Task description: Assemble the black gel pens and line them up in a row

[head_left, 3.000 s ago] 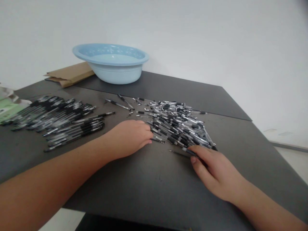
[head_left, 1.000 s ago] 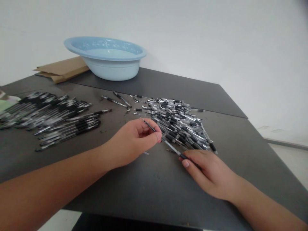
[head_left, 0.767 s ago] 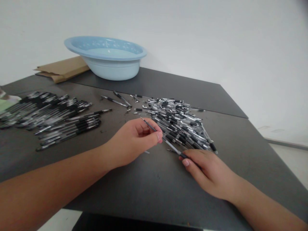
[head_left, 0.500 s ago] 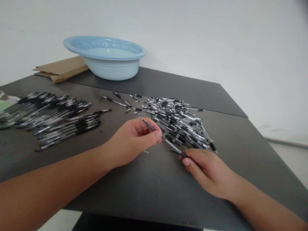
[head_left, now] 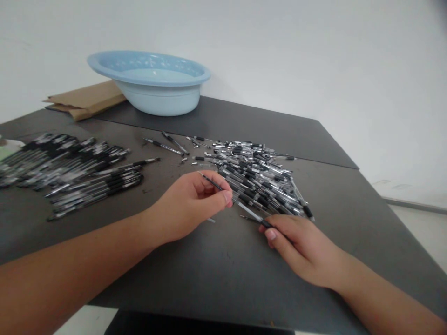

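Observation:
Pinched between thumb and fingers, my left hand (head_left: 190,204) holds a thin pen refill (head_left: 246,210). Its pointed tip sticks out to the upper left, and its clear tail meets the pen barrel (head_left: 266,224) at my right hand (head_left: 303,246). The barrel's black grip shows at my right fingertips; the rest is hidden. Whether the tail is inside the barrel I cannot tell. A dark pointed piece (head_left: 248,217) lies just left of my right fingers. Behind both hands spreads a pile of clear pen parts with black grips (head_left: 260,179).
At the left lie rows of pens (head_left: 94,174), with two separate pens (head_left: 164,146) nearer the middle. A light blue basin (head_left: 157,100) stands at the back beside a brown paper bag (head_left: 85,100). Small tips are scattered by the pile on the dark table (head_left: 209,274).
Three seconds ago my left hand was at the pile's edge; since then it has come to hold the refill against the barrel in my right hand. Over the last second both hands stay nearly still.

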A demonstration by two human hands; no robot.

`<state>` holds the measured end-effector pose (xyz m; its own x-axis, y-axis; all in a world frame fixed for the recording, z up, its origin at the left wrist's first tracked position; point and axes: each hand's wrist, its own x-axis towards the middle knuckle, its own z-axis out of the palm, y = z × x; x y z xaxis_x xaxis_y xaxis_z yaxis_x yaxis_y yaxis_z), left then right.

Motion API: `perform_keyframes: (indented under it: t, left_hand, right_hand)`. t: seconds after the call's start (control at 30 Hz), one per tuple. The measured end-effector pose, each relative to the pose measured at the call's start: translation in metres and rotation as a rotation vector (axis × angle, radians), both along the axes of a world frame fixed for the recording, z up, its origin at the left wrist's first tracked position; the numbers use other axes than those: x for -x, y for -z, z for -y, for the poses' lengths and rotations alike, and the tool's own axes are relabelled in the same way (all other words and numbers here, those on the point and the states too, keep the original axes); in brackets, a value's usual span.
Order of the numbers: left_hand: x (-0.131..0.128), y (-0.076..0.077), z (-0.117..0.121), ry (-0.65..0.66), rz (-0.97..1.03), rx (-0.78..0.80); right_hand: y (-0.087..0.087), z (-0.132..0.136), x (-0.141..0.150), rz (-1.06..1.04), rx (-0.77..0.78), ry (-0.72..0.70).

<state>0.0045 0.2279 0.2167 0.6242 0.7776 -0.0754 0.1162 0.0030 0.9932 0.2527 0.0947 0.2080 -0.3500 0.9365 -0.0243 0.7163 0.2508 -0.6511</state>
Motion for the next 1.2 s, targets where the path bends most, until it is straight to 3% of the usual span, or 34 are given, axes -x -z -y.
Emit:
perform_keyframes:
  t: [1.2]
  left_hand:
    - [0.0013, -0.0027, 0.001, 0.007, 0.007, 0.015]
  right_hand:
    - [0.0005, 0.0009, -0.0025, -0.012, -0.011, -0.013]
